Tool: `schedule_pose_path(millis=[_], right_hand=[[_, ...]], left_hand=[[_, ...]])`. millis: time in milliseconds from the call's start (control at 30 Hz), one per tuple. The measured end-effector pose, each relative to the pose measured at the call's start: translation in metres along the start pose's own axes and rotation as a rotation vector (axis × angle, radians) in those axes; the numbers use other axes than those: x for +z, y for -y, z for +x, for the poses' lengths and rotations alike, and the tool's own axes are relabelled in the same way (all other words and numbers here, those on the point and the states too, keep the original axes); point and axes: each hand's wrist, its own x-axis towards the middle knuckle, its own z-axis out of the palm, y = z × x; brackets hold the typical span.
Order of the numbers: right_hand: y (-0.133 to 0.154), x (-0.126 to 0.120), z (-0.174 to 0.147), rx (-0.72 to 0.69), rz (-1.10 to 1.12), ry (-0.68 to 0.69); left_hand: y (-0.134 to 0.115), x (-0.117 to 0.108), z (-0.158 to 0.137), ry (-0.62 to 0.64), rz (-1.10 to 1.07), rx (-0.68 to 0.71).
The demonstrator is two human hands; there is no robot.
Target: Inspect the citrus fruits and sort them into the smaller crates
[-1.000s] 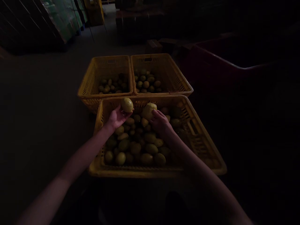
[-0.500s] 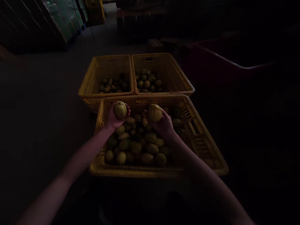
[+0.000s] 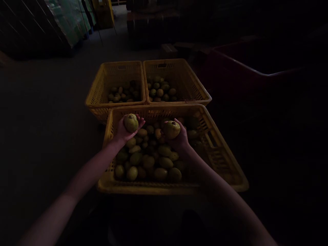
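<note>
In my left hand (image 3: pixel 123 132) rests a round yellow-green fruit (image 3: pixel 131 123), its stem end facing up and my fingertips slightly spread beside it. My right hand (image 3: pixel 181 137) holds another yellow-green fruit (image 3: pixel 171 130), with a dark spot showing on its top. Both hands are above the near yellow crate (image 3: pixel 148 190), a slatted plastic box. Several fruits of the same sort (image 3: pixel 166 162) lie in it, mostly towards its left and middle. The exact kind of fruit is hard to tell in the dim light.
Behind the near crate stand two more yellow crates, a left one (image 3: pixel 101 83) and a right one (image 3: pixel 196 80), each with several fruits inside. A dark pink bin (image 3: pixel 230 73) is at the right. Cardboard boxes (image 3: pixel 168 50) sit further back on the dark floor.
The fruit in my right hand has turned, so its dark spot now shows, and it sits slightly lower. The fingers of my left hand have opened out a little around its fruit.
</note>
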Motion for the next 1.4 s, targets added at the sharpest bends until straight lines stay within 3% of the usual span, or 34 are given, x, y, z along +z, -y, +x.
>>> schedule_pose_path(millis=[367, 533, 700, 1100, 1400], right_hand=[[0.001, 0.006, -0.003, 0.008, 0.020, -0.096], [0.001, 0.008, -0.004, 0.006, 0.005, -0.070], [0.001, 0.011, -0.004, -0.009, 0.023, -0.131], [-0.001, 0.008, -0.002, -0.016, 0.010, -0.116], [0.000, 0.008, -0.002, -0.013, -0.009, -0.113]], left_hand=[[-0.006, -0.003, -0.001, 0.032, 0.013, -0.110], [-0.005, -0.005, 0.002, 0.010, 0.015, -0.068], [-0.002, -0.004, 0.002, -0.026, 0.003, -0.054], [-0.003, -0.004, -0.003, 0.068, -0.114, -0.090], [-0.003, -0.006, -0.004, 0.082, -0.083, -0.079]])
